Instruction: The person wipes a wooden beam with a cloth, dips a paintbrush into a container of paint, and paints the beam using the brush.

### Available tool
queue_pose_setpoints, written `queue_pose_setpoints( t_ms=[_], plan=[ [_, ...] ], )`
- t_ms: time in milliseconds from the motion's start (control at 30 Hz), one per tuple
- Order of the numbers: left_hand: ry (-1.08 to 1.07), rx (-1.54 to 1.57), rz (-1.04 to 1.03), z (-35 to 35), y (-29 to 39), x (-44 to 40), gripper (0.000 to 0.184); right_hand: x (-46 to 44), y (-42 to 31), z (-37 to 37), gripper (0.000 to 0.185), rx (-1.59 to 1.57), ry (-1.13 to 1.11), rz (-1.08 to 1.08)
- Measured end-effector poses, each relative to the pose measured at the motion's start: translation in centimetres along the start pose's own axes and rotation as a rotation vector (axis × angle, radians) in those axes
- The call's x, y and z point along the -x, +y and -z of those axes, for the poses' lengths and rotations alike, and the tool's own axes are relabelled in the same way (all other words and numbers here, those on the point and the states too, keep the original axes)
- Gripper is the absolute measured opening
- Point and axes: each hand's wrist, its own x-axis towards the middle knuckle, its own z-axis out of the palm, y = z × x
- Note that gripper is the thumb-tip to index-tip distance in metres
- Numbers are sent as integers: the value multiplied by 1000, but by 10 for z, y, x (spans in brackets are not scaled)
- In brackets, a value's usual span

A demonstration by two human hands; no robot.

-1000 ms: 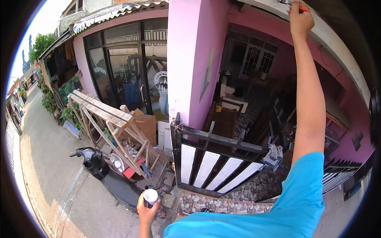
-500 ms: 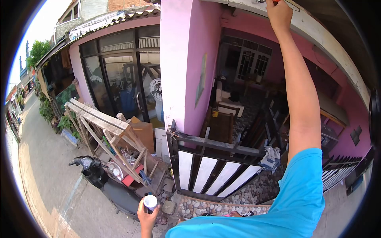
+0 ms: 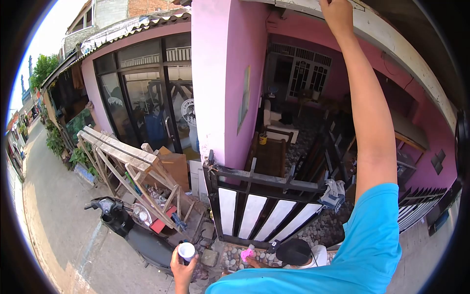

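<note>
At the bottom, my left hand is wrapped round a small white cup, whose open top faces up. My right arm reaches up to the top edge, where my right hand is closed beside the pale beam. The fingertips are cut off by the frame, so what they hold is hidden.
Below stand a black and white gate, a parked motorbike and a wooden trestle. A person in a black cap is low by the gate, a hand near a pink cloth. A pink pillar rises centrally.
My right hand has moved left along the beam, and the orange item in it has gone out of view. The person in the cap has come into view below. My left hand still holds the cup.
</note>
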Motion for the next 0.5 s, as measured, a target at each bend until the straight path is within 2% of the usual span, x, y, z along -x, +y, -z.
queue_pose_setpoints(
  t_ms=[233, 333, 433, 500],
  plan=[
    [22, -9, -10, 3, -9, 3, 63, -3, -14, 3, 21, 67, -92, 21],
    [13, -17, 17, 1, -3, 2, 63, -3, -10, -4, 20, 29, -24, 87],
    [43, -63, 59, -3, 15, 3, 62, 5, -10, -10, 20, 106, -93, 144],
    [53, -74, 64, -2, 14, 4, 62, 10, -12, -18, 22, 62, -61, 132]
  ],
)
